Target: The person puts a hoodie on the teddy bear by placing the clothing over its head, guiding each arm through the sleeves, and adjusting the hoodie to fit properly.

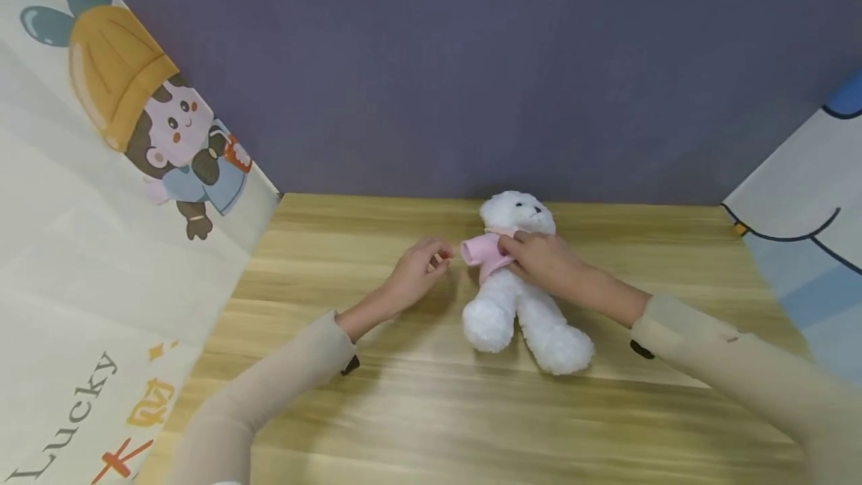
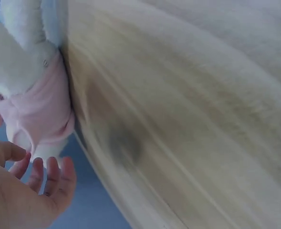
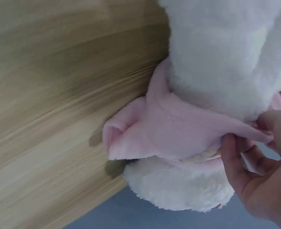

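Observation:
A white plush bear (image 1: 562, 335) lies on its back, head toward the back wall, wearing a small pink shirt (image 1: 494, 257). My right hand (image 1: 548, 264) pinches the shirt's edge between thumb and fingers over the bear's chest; the right wrist view shows the fabric (image 3: 188, 121) pulled into a fold at the fingertips. One short sleeve (image 3: 123, 131) sticks out with its opening showing and no paw in it. Just left of that sleeve, my left hand (image 1: 420, 272) hovers with loosely bent fingers (image 2: 52, 176), holding nothing. The bear's arms are mostly hidden.
The bear rests on a wood-grain table (image 1: 404, 410). A dark grey-blue wall (image 1: 471, 73) rises right behind its head. Printed panels (image 1: 101, 260) with cartoon figures border the table on both sides.

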`<state>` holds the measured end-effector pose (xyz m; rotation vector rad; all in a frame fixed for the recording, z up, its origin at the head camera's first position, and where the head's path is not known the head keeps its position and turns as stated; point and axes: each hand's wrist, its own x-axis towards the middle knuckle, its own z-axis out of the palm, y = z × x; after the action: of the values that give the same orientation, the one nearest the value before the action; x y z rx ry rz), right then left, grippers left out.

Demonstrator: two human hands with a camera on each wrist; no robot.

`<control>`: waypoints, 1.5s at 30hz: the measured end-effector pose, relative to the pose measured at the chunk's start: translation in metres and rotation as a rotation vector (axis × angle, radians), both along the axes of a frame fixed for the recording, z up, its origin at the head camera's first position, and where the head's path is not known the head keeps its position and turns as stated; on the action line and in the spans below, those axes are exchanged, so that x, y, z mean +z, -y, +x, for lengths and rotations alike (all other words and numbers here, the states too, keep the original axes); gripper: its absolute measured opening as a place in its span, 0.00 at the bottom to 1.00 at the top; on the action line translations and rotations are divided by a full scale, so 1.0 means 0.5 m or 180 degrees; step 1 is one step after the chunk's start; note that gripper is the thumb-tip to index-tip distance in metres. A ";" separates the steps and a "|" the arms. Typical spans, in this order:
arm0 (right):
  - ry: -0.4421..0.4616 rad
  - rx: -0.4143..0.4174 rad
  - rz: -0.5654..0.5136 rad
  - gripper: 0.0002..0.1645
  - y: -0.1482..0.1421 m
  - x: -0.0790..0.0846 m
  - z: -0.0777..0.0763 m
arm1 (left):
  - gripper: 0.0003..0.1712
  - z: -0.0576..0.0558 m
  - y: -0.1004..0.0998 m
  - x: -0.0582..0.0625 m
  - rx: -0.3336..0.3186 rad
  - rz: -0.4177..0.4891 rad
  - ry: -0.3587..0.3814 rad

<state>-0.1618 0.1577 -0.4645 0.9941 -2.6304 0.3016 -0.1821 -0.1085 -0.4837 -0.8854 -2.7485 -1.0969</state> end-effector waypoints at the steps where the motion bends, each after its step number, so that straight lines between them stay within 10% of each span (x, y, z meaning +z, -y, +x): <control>1: -0.0001 0.0015 0.0003 0.09 -0.003 0.003 0.005 | 0.08 -0.002 -0.002 -0.002 -0.0047 -0.0032 0.0005; 16: 0.0019 0.0111 -0.0255 0.09 -0.016 0.005 0.051 | 0.20 -0.015 -0.065 -0.012 0.0362 -0.0512 -0.0859; 32: -0.0050 0.0182 -0.0071 0.09 -0.028 -0.014 0.057 | 0.08 -0.062 -0.029 0.018 -0.0188 -0.0727 -0.0710; 45: 0.0100 0.0348 0.0203 0.17 -0.019 0.022 0.022 | 0.10 -0.045 -0.051 0.034 -0.0272 -0.0999 -0.0769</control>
<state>-0.1509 0.1673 -0.4537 1.1656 -2.6338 0.2617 -0.2045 -0.0830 -0.4669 -1.0969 -2.7374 -0.5281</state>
